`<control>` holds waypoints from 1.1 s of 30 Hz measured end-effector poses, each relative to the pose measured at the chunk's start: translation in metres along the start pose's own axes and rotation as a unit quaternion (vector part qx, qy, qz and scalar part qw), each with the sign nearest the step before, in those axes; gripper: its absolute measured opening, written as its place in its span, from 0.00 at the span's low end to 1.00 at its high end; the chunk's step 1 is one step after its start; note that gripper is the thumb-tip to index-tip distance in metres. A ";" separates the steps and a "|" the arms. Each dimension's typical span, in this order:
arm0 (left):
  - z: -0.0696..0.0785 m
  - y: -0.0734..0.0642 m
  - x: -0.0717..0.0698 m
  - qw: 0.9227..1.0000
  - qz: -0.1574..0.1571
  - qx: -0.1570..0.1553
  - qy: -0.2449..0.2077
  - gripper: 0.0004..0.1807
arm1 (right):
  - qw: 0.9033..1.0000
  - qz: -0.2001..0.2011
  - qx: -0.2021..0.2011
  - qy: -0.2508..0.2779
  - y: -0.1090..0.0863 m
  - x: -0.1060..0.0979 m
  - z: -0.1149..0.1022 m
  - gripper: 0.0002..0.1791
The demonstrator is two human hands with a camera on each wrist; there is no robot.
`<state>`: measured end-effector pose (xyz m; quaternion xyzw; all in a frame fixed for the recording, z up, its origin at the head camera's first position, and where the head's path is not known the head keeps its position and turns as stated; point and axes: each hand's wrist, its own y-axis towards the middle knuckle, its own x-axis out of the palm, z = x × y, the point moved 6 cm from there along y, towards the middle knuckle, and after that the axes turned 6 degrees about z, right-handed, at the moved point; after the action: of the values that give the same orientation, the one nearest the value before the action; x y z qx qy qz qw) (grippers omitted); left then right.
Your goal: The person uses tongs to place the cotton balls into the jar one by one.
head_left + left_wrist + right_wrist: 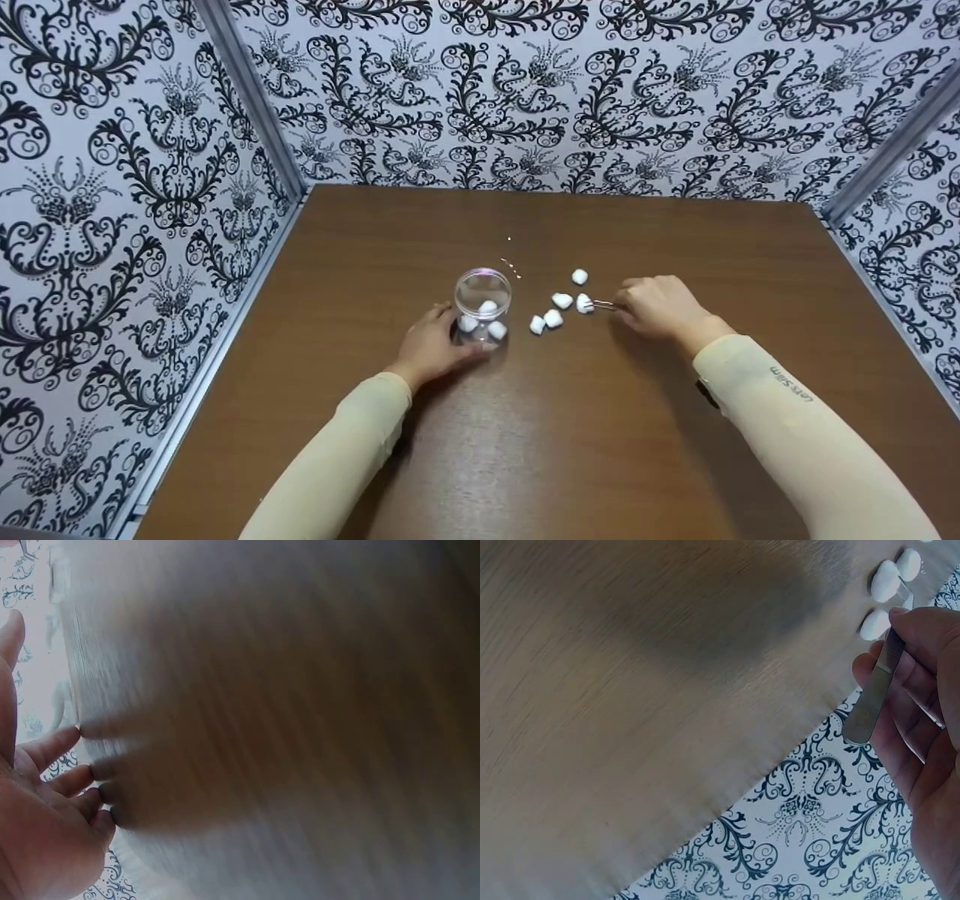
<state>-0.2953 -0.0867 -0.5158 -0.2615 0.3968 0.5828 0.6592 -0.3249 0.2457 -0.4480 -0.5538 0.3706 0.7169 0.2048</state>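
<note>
A clear round jar (483, 294) with white cotton balls inside stands near the middle of the table. My left hand (435, 345) holds it low down, thumb across the near side and fingers along the left. The left wrist view shows the fingertips of this hand (56, 787) down at the tabletop. Metal tweezers (874, 701) are pinched in my right hand (660, 307), pointing left. Their tips are at a cotton ball (584, 303), the rightmost of several loose ones. Another cotton ball (580, 277) lies farther back, and more (553, 319) lie between it and the jar.
The brown wooden table (375, 232) is enclosed by walls with black-and-white scroll wallpaper (540, 97). A metal post (255, 97) rises at the back left corner. Small bright spots of light (511, 266) show on the tabletop behind the jar.
</note>
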 end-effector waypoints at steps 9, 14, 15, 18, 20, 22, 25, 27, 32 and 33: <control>-0.001 0.001 0.000 1.000 0.001 -0.003 -0.002 0.51 | 1.000 0.003 -0.004 -0.001 0.000 -0.001 -0.001 0.08; -0.001 0.001 0.000 1.000 0.004 0.004 -0.005 0.51 | 1.000 0.008 -0.011 -0.001 -0.001 -0.003 -0.003 0.08; 0.000 0.000 0.000 1.000 0.006 0.006 -0.006 0.51 | 1.000 0.009 -0.012 0.000 -0.002 -0.003 -0.003 0.08; 0.000 0.001 0.000 1.000 0.006 0.006 -0.005 0.51 | 1.000 0.011 -0.014 0.002 -0.002 -0.002 -0.004 0.07; 0.000 0.000 0.000 1.000 0.007 0.007 -0.006 0.51 | 1.000 0.010 -0.014 0.003 -0.002 -0.002 -0.004 0.07; -0.001 0.000 0.000 1.000 0.008 0.006 -0.007 0.51 | 1.000 0.009 -0.013 0.003 -0.002 -0.001 -0.004 0.06; -0.001 0.000 0.001 1.000 0.010 0.007 -0.009 0.51 | 1.000 0.004 -0.010 0.001 -0.002 0.001 -0.003 0.06; -0.001 0.001 0.001 1.000 0.010 0.007 -0.008 0.51 | 1.000 0.000 -0.007 0.001 -0.002 0.003 -0.003 0.06; 0.000 0.000 0.001 1.000 0.012 0.007 -0.008 0.51 | 1.000 -0.008 -0.004 0.000 -0.001 0.005 -0.003 0.05; 0.000 0.000 0.001 1.000 0.012 0.007 -0.007 0.51 | 1.000 -0.007 -0.005 0.000 -0.001 0.005 -0.003 0.05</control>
<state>-0.2958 -0.0866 -0.5164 -0.2478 0.3992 0.5897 0.6568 -0.3240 0.2432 -0.4533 -0.5571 0.3630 0.7175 0.2073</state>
